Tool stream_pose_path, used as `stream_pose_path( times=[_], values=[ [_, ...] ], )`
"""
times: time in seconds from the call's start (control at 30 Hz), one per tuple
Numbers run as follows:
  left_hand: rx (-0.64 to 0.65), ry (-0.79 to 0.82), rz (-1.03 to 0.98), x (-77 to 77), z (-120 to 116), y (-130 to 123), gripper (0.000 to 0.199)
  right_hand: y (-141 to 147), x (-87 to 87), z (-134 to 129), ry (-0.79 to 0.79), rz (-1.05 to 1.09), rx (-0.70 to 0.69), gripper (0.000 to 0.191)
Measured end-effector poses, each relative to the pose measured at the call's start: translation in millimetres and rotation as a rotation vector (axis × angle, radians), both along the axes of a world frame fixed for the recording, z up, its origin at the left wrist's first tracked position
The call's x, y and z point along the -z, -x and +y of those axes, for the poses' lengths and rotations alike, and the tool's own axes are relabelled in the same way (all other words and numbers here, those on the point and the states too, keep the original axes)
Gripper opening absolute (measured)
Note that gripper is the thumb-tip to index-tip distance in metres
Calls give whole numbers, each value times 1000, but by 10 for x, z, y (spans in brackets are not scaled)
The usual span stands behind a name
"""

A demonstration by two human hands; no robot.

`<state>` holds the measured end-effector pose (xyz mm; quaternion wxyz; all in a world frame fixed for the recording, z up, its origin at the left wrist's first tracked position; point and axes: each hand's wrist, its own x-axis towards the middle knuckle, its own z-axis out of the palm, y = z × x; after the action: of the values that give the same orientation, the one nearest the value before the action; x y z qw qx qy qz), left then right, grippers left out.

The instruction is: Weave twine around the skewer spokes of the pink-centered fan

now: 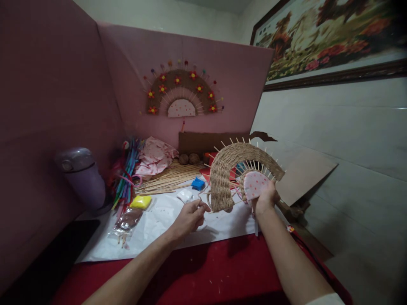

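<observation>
woven fan [220, 180] lay two o'clock from left hand [192, 215] (fingers curled, pinch unclear), long axis eight-to-two; right hand [267, 197] nearer, clasped dotted base [254, 185].

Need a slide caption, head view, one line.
Right hand holds a woven fan by its spotted base, left hand near its edge; a flowered fan behind.

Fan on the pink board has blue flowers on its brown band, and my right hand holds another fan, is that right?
The flowers are red and yellow, not blue, as the head view shows; your right hand does hold another fan.
</observation>
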<state>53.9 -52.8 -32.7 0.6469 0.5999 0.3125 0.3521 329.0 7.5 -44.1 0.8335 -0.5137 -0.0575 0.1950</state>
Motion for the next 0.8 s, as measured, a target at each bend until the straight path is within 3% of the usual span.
stream_pose_path(
  times=[0.23,0.33,0.5,0.67,0.8],
  values=[
    [65,-397,514,47,-23,18,27,32,-167,-91,85,41,127,31],
    [74,-538,629,1,-56,36,29,59,-225,-129,100,49,153,29],
    [0,-635,491,-3,-78,41,39,83,-238,-127,82,68,172,28],
    [-275,-617,279,94,-75,20,41,68,-256,-134,18,99,135,27],
    [-421,-850,407,105,-107,36,40,33,-254,-142,12,109,135,25]
  ],
)
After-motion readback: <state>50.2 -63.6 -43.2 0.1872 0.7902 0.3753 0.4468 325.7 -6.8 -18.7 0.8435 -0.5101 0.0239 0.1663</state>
